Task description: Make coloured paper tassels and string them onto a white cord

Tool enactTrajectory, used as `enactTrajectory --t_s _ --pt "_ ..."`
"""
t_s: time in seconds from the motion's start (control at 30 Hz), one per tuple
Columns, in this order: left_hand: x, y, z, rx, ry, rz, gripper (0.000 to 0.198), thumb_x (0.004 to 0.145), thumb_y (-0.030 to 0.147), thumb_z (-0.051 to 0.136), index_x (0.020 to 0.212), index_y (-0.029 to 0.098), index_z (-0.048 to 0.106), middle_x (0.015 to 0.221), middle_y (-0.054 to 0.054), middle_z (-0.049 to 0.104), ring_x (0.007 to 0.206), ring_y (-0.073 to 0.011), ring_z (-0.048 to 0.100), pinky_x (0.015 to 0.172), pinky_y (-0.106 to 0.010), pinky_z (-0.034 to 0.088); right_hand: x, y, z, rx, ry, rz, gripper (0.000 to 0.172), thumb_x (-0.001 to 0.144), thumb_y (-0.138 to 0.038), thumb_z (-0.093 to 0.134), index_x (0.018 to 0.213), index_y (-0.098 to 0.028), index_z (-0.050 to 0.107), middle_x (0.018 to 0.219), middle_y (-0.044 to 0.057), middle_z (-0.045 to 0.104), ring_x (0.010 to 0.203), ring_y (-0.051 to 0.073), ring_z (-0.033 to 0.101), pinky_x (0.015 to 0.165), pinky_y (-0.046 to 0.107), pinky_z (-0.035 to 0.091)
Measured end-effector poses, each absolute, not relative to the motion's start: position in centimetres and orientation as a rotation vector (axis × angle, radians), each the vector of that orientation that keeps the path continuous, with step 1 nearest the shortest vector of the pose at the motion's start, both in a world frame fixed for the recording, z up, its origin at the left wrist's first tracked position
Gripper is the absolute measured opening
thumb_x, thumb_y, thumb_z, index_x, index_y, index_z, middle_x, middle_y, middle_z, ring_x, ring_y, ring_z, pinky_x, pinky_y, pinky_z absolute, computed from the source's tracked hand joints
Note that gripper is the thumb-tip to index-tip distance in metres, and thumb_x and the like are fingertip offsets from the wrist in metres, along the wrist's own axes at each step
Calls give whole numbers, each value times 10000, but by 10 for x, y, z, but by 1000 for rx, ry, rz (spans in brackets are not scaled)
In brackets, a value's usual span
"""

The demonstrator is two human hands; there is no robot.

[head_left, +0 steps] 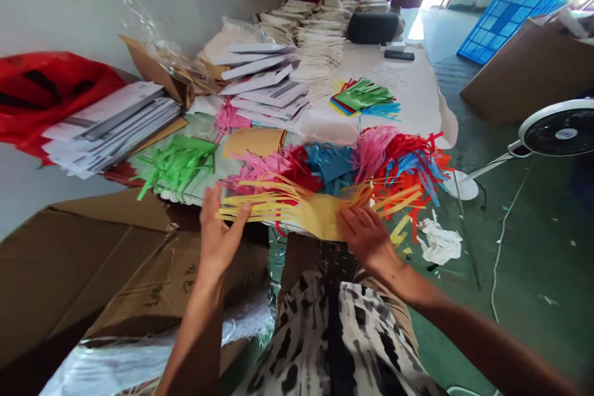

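A yellow fringed paper [318, 213], cut into thin strips at both ends with an uncut middle, stretches across the near edge of the table. My right hand [366, 232] grips its middle part, the fingers partly hidden by the paper. At the left ends of the strips is my left hand [220, 232], thumb and fingers apart, touching or just beside them; which, I cannot tell. Behind the yellow paper lie pink fringed paper [262, 170], blue fringed paper [330, 164] and red and orange strips [413, 148]. Green fringed paper [179, 161] rests farther left.
Stacks of white envelopes or cards [269, 83] and a pile of cream cloth-like sheets [320, 37] stand at the back. Mixed fringed paper [366, 98] lies on the far table. A cardboard box [139, 272] is below left; a fan [563, 133] stands right.
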State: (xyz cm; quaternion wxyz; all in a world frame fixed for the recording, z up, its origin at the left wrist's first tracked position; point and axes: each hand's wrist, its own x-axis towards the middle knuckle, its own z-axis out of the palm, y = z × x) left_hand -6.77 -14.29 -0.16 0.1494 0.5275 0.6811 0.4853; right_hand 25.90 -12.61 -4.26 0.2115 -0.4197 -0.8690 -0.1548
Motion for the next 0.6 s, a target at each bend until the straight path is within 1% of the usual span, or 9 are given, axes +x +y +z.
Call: enactTrajectory --t_s 0.07,0.1,0.17,0.23,0.3,0.37,0.43,0.5,0.6 --pt "-64 -155 3 1710 2201 1454 957 910 504 776 1690 209 305 1782 -176 158 1653 -401 117 1342 -610 95 263 -130 -50 -1182 -2472 -444 316 967 -53 621 1244 -131 752 1252 123 774 1156 274 662 1041 421 474" --pt "-56 -160 7 1832 2196 1490 993 898 468 798 1702 233 266 1784 -164 156 1653 -398 121 1345 -598 91 266 -130 -51 -1185 -2493 -439 320 962 -56 628 1255 -108 746 1258 138 768 1169 285 653 1044 427 473" --pt "-32 -166 9 2187 1874 1427 1002 877 408 828 1699 310 263 1756 -114 283 1637 -389 205 1348 -587 114 272 -131 -48 -1187 -2521 -410 330 962 -67 632 1276 -81 733 1271 153 759 1184 296 640 1038 434 476" --pt "-2 -166 -1 2508 1341 1042 893 894 382 808 1662 345 354 1661 -83 478 1592 -370 344 1344 -592 152 276 -131 -43 -1194 -2544 -356 345 966 -77 628 1299 -77 721 1289 151 753 1188 295 633 1034 435 476" --pt "24 -161 -21 2598 1066 748 787 944 293 743 1648 289 391 1606 -112 547 1561 -332 416 1337 -589 191 279 -132 -37 -1215 -2554 -299 356 963 -72 618 1304 -87 720 1292 142 752 1174 289 633 1030 432 472" --pt "40 -152 -42 2565 1051 692 674 960 173 664 1602 242 473 1562 -140 588 1511 -319 495 1304 -581 296 282 -134 -33 -1223 -2564 -237 360 952 -61 609 1290 -94 727 1294 140 749 1169 287 631 1016 424 470" --pt "44 -145 -55 2542 1068 686 600 960 100 595 1542 238 556 1518 -141 628 1452 -308 566 1256 -564 390 287 -136 -29 -1175 -2582 -169 358 948 -59 604 1278 -105 734 1301 138 743 1166 286 630 1002 420 471" --pt "40 -142 -56 2556 1057 690 523 975 96 567 1475 239 626 1476 -134 664 1399 -301 613 1208 -546 451 294 -136 -25 -1101 -2612 -68 346 971 -95 607 1288 -147 737 1290 123 745 1149 282 638 989 425 469" --pt "28 -139 -40 2561 1035 701 367 1008 163 594 1352 217 710 1369 -126 726 1285 -293 672 1080 -479 539 303 -131 -16 -1066 -2636 191 304 1014 -186 611 1285 -220 743 1225 101 761 1096 269 661 956 428 469"
